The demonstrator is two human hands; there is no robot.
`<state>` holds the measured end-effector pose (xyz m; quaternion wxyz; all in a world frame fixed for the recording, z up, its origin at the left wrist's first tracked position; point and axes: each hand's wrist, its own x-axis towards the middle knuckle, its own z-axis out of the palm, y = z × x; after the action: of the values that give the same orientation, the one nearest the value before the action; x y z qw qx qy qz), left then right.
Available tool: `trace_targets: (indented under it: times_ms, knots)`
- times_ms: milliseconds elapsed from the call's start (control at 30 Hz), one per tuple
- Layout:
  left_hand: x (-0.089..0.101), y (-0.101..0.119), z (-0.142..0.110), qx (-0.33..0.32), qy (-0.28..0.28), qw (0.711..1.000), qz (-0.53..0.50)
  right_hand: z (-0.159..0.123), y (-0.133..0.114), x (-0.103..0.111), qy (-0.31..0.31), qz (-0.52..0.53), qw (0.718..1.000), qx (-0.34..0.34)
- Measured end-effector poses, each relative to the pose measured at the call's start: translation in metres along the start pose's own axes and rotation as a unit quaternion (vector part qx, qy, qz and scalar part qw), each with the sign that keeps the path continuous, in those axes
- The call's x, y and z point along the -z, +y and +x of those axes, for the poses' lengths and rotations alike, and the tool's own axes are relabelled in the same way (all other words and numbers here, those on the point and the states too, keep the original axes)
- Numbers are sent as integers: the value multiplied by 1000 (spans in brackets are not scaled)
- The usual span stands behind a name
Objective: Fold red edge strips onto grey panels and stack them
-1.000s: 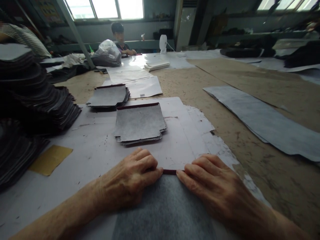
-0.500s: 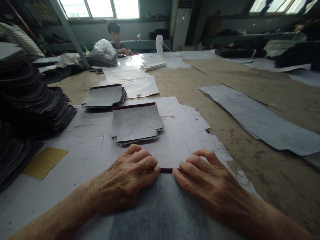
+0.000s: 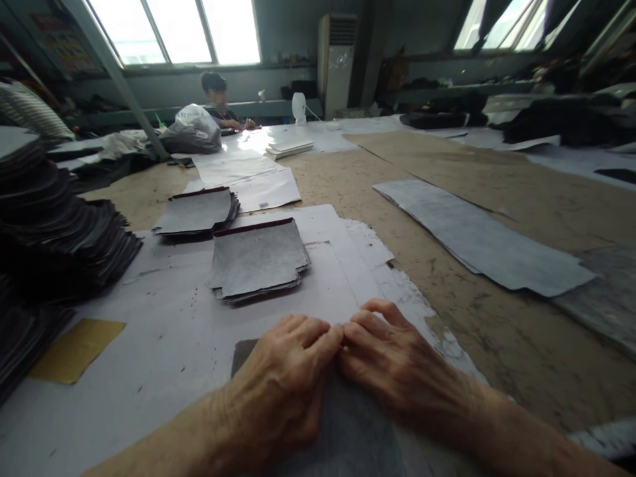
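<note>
A grey felt-backed piece (image 3: 348, 430) lies on the white paper (image 3: 163, 331) right in front of me. My left hand (image 3: 285, 384) and my right hand (image 3: 392, 361) both rest on its far edge, knuckles up, fingers curled and pressed down, fingertips touching each other at the middle. The far edge itself is hidden under my fingers. A stack of like grey pieces with a dark red edge (image 3: 258, 258) lies just beyond my hands. A second stack (image 3: 196, 212) sits farther back left.
A tall pile of dark pieces (image 3: 54, 218) fills the left side. A yellow-brown card (image 3: 74, 350) lies at front left. A long grey strip (image 3: 472, 235) lies on the brown table to the right. A person sits at the far end by a plastic bag (image 3: 191, 129).
My two hands have slid together along the piece's far edge until their fingertips meet. The dark red edge seen between them before is now covered.
</note>
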<state>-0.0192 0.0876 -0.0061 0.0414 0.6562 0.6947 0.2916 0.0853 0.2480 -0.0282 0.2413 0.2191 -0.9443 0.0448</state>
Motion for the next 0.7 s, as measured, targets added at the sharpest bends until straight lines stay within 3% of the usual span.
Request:
trace_targets:
  times_ms: [133,333,700]
  knots:
    - [-18,-2,-2,23,21,999,-18,-4,-3,4,21,-8,999,-23]
    - [-21,-12,-7,-5,34,999,7,-31,-10,18,98,-4,988,-117]
    - [-22,-11,-3,-42,16,999,30,-42,-22,14,33,-37,985,-167]
